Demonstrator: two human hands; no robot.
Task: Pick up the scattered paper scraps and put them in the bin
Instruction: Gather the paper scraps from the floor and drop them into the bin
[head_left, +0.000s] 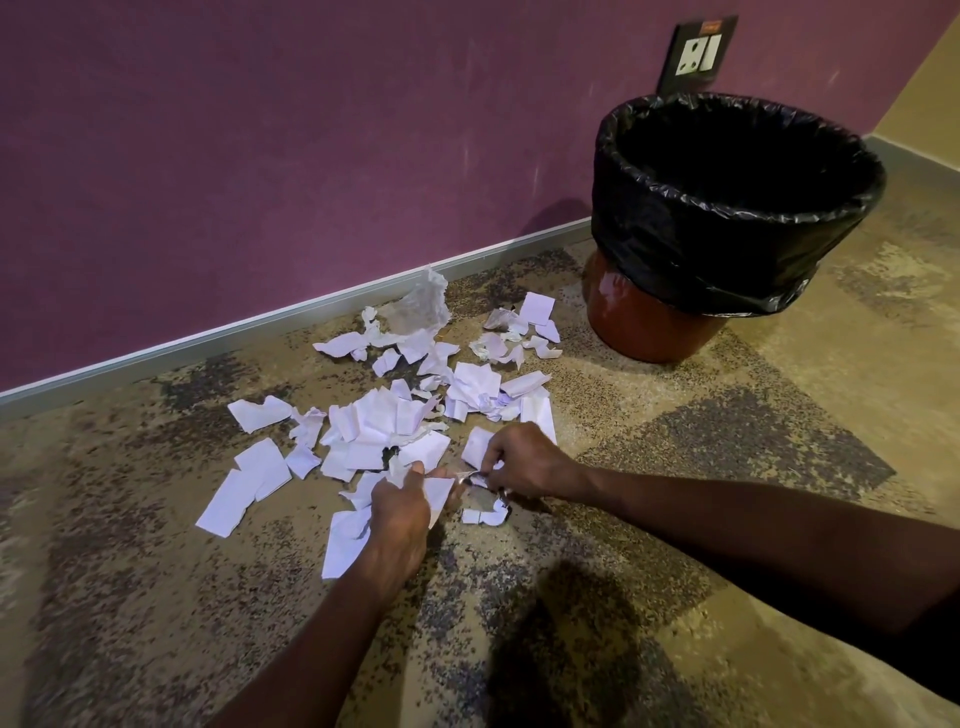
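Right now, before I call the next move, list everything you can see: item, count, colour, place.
paper scraps: dozens, white, strewn on the carpet between the wall and the hands
clear plastic scrap: one, see-through, crumpled by the skirting, at the far edge of the scraps
bin: one, red-brown, on the carpet right of the scraps, near the wall
bin liner: one, black, folded over the bin's rim
carpet: tan with dark speckled patches
wall: purple, with a grey skirting
socket plate: one, dark with white switches, on the wall above the bin
left hand: holds white scraps, low over the carpet
right hand: fingers pinching a scrap
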